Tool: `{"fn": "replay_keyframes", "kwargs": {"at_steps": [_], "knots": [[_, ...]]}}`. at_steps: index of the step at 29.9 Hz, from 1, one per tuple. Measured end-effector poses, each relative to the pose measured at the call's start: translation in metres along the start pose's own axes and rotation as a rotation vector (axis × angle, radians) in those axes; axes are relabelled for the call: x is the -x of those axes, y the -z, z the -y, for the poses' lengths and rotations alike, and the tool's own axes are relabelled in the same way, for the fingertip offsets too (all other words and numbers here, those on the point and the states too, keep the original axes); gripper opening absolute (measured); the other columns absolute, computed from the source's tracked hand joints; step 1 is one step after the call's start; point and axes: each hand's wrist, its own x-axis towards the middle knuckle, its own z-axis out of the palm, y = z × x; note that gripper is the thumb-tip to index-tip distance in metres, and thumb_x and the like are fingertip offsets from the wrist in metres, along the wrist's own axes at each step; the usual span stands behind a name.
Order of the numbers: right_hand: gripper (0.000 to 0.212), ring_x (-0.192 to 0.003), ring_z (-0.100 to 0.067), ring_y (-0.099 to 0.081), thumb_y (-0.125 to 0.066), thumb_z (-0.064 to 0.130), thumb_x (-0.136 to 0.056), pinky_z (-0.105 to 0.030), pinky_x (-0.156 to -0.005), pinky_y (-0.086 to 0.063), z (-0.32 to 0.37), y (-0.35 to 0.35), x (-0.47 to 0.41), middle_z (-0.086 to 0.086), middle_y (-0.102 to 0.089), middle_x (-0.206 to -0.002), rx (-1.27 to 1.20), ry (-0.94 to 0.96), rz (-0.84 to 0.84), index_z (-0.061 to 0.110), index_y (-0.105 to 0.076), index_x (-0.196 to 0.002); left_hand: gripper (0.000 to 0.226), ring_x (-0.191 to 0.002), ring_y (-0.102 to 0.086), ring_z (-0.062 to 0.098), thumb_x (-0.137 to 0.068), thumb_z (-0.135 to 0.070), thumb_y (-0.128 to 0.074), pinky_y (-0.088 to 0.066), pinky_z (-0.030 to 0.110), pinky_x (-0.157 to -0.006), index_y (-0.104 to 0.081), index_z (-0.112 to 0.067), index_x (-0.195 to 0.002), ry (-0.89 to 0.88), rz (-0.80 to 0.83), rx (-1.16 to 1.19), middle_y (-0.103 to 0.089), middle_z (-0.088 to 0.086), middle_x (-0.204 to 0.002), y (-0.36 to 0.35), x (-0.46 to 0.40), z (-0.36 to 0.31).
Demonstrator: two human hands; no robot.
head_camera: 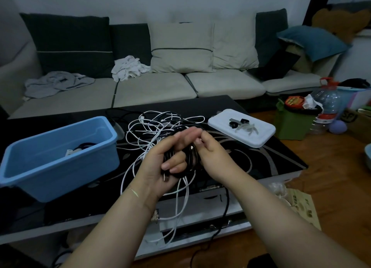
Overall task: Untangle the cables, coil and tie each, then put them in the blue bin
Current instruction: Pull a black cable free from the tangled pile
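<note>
Coil: black cable wound in loops, plug end at bottom | left hand curled round coil above black table | right hand pinching coil's right side | blue bin left, apart

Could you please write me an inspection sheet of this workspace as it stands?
Surface: black glass table, patterned top.
Job's things: blue bin at the table's left, a dark coil already inside; black cable coil held above the table.
Clutter: white lid carrying small ties.
Hands: left hand grips the black cable coil; right hand pinches at its edge.
Cables: white cable tangle behind the hands, strands trailing over the front edge.
Surroundings: sofa with cushions and crumpled clothes; green bin and water bottle on the floor.
</note>
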Motion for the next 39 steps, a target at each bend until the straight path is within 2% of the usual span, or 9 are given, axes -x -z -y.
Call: {"fn": "replay_keyframes", "kwargs": {"at_steps": [3, 8, 15, 19, 23, 27, 32, 36, 39], "knots": [[0.028, -0.11, -0.02, -0.057, -0.035, 0.026, -0.102, -0.043, -0.097, -0.043, -0.002, -0.002, 0.003, -0.004, -0.062, -0.119, 0.189, -0.032, 0.001, 0.024, -0.049, -0.126, 0.04, -0.023, -0.03, 0.003, -0.084, -0.022, -0.044, -0.022, 0.007, -0.03, -0.057, 0.001, -0.116, -0.023, -0.015, 0.048, -0.07, 0.009, -0.116, 0.0, -0.002, -0.001], [0.024, -0.095, -0.03, -0.061, -0.03, 0.032, -0.101, -0.044, -0.082, -0.048, 0.002, -0.009, 0.014, -0.008, -0.066, -0.102, 0.328, -0.023, -0.085, 0.026, -0.048, -0.115, 0.044, -0.027, -0.034, 0.002, -0.085, -0.026, -0.046, -0.029, 0.007, -0.033, -0.055, -0.003, -0.122, -0.047, -0.02, 0.068, -0.065, 0.01, -0.126, -0.003, -0.005, 0.002], [0.027, -0.101, -0.031, -0.058, -0.029, 0.04, -0.101, -0.047, -0.09, -0.045, 0.005, -0.016, 0.01, -0.004, -0.059, -0.098, 0.186, -0.136, -0.074, 0.02, -0.047, -0.103, 0.046, -0.03, -0.039, 0.001, -0.088, -0.033, -0.044, -0.032, 0.007, -0.034, -0.056, -0.004, -0.121, -0.062, -0.029, 0.089, -0.064, 0.011, -0.127, -0.005, -0.004, -0.001], [0.02, -0.102, -0.033, -0.058, -0.036, 0.029, -0.1, -0.038, -0.08, -0.045, 0.007, -0.017, 0.018, -0.009, -0.064, -0.111, 0.396, -0.06, 0.028, 0.023, -0.041, -0.118, 0.057, -0.031, -0.039, 0.001, -0.091, -0.046, -0.038, -0.033, 0.008, -0.034, -0.053, -0.003, -0.126, -0.092, -0.066, 0.066, -0.062, 0.011, -0.129, -0.005, -0.004, -0.006], [0.031, -0.092, -0.03, -0.06, -0.04, 0.027, -0.098, -0.035, -0.082, -0.04, 0.011, -0.018, 0.025, -0.006, -0.067, -0.092, 0.557, 0.121, 0.052, 0.027, -0.038, -0.129, 0.062, -0.037, -0.041, 0.001, -0.096, -0.055, -0.029, -0.036, 0.009, -0.037, -0.054, -0.007, -0.127, -0.158, -0.142, -0.059, -0.066, 0.005, -0.125, -0.002, -0.005, -0.013], [0.025, -0.088, -0.031, -0.06, -0.041, 0.031, -0.099, -0.032, -0.062, -0.033, 0.015, -0.019, 0.025, -0.007, -0.066, -0.093, 0.638, 0.126, 0.106, 0.022, -0.043, -0.122, 0.062, -0.046, -0.051, 0.001, -0.096, -0.057, -0.03, -0.041, 0.012, -0.042, -0.055, -0.009, -0.126, -0.217, -0.242, -0.197, -0.068, 0.0, -0.121, 0.002, -0.007, -0.013], [0.034, -0.074, -0.017, -0.054, -0.055, 0.031, -0.091, -0.028, -0.058, -0.037, 0.015, -0.014, 0.02, 0.01, -0.054, -0.07, 0.539, 0.028, 0.273, 0.029, -0.046, -0.123, 0.045, -0.061, -0.067, 0.008, -0.097, -0.044, -0.041, -0.043, 0.014, -0.043, -0.056, -0.009, -0.12, -0.261, -0.32, -0.35, -0.068, 0.001, -0.121, -0.003, -0.003, -0.008], [0.028, -0.093, -0.016, -0.063, -0.063, 0.035, -0.086, -0.033, -0.086, -0.044, 0.012, -0.014, 0.018, 0.008, -0.067, -0.086, 0.545, -0.007, 0.352, 0.021, -0.058, -0.111, 0.041, -0.054, -0.062, 0.008, -0.091, -0.014, -0.058, -0.04, 0.016, -0.043, -0.05, -0.003, -0.13, -0.33, -0.325, -0.454, -0.065, 0.003, -0.124, -0.002, -0.005, -0.005], [0.023, -0.076, -0.014, -0.065, -0.064, 0.029, -0.087, -0.029, -0.07, -0.049, 0.014, -0.012, 0.019, 0.0, -0.071, -0.082, 0.378, -0.072, 0.404, 0.019, -0.059, -0.108, 0.044, -0.056, -0.064, 0.008, -0.094, -0.008, -0.055, -0.043, 0.016, -0.045, -0.044, -0.005, -0.136, -0.356, -0.314, -0.566, -0.061, 0.0, -0.13, -0.002, -0.007, -0.003]]}}
